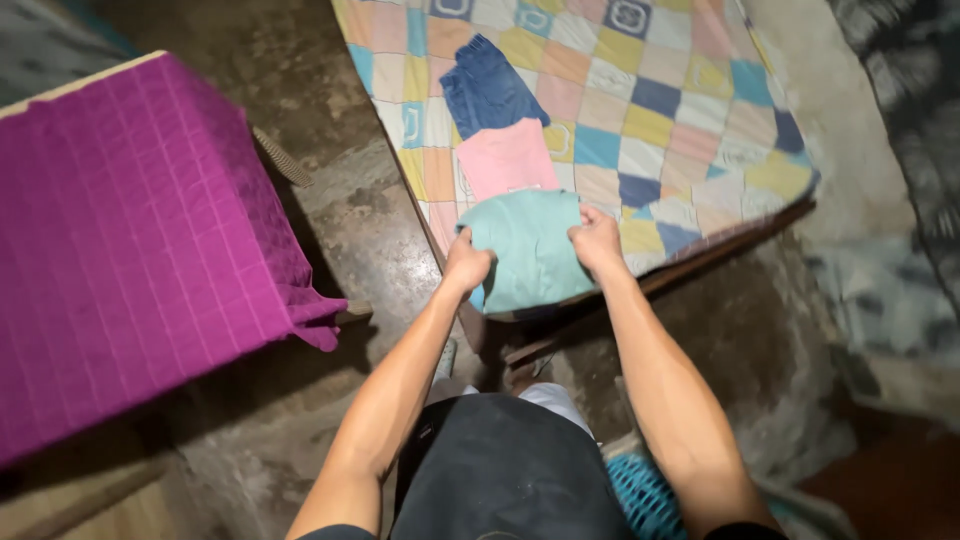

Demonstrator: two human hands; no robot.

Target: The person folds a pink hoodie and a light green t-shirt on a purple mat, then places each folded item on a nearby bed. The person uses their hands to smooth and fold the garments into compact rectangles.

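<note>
Head view: teal garment (525, 250) lies folded on near edge of patchwork quilt (680, 110), long axis running away from person. Left hand (466, 264) pinches its left edge, right hand (596, 241) its upper right corner; both grips closed on cloth, equally near. Pink garment (505, 160) touches beyond it, blue jeans (490, 90) farther. Magenta cover (130, 240) well apart, left.

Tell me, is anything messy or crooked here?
Not really. The blue garment and pink garment lie folded in a row on the patchwork quilt. The left hand and right hand grip the teal garment, which hangs slightly over the quilt's near edge.
</note>
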